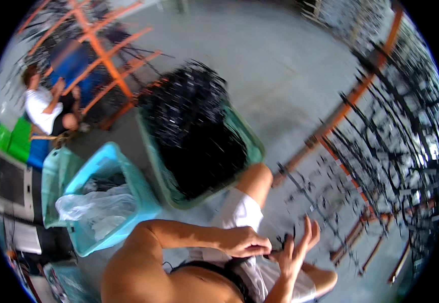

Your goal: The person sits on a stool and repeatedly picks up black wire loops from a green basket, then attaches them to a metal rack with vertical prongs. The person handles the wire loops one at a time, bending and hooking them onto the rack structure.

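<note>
My left hand (243,241) is curled over my lap, its fingertips pinching a small dark part (276,246) that lies between both hands. My right hand (296,251) meets it from the right with fingers spread upward, its palm and thumb against the same dark piece. The picture is motion-blurred, so the piece's shape is unclear. I am seated, with my knee (257,178) and white shorts (239,209) just above the hands.
A green bin (249,141) heaped with black parts stands ahead of my knee. A light blue bin (128,174) holding a clear plastic bag sits to its left. An orange rack (355,91) hung with black parts runs along the right. Another person (42,108) sits at far left.
</note>
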A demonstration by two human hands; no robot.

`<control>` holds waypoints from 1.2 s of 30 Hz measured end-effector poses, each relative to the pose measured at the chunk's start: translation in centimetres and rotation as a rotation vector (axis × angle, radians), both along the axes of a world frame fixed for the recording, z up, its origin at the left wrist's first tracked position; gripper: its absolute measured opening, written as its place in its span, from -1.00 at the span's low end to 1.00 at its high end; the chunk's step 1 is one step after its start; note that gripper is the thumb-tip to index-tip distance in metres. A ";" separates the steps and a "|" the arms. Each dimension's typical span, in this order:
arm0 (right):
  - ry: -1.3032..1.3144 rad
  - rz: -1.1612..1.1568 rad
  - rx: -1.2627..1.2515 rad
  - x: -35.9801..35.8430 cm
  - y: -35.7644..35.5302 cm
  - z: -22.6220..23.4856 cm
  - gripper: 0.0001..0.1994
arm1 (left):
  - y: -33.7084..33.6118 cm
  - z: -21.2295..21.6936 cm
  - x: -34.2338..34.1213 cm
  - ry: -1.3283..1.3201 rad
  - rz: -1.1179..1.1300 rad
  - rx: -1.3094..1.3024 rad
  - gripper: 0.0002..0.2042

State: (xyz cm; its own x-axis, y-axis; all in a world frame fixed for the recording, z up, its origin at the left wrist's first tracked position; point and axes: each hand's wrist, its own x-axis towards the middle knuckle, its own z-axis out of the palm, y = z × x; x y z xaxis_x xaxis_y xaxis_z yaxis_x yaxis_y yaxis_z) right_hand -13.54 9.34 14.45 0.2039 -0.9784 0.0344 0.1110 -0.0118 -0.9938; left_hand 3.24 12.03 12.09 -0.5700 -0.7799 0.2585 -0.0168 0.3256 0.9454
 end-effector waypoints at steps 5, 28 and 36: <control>-0.241 0.630 0.516 -6.2 0.5 -6.2 -0.46 | -2.5 2.7 3.1 0.043 -0.230 0.126 -0.86; -0.543 -0.771 0.085 -23.8 2.1 4.1 -0.91 | -5.9 -20.4 18.1 -0.055 0.866 1.123 -0.88; -0.637 -0.366 0.285 -22.1 -6.8 -5.8 -0.87 | -5.9 -13.0 21.9 -0.985 0.954 -0.163 -0.63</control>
State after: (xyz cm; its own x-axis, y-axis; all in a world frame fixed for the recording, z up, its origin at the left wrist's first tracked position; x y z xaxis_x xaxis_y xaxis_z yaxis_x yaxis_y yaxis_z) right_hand -35.61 2.54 8.67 -0.1076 -0.9681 -0.2263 0.6983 0.0884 -0.7103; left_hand 25.17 6.11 -0.87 0.1638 -0.9682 0.1893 -0.9268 -0.0853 0.3656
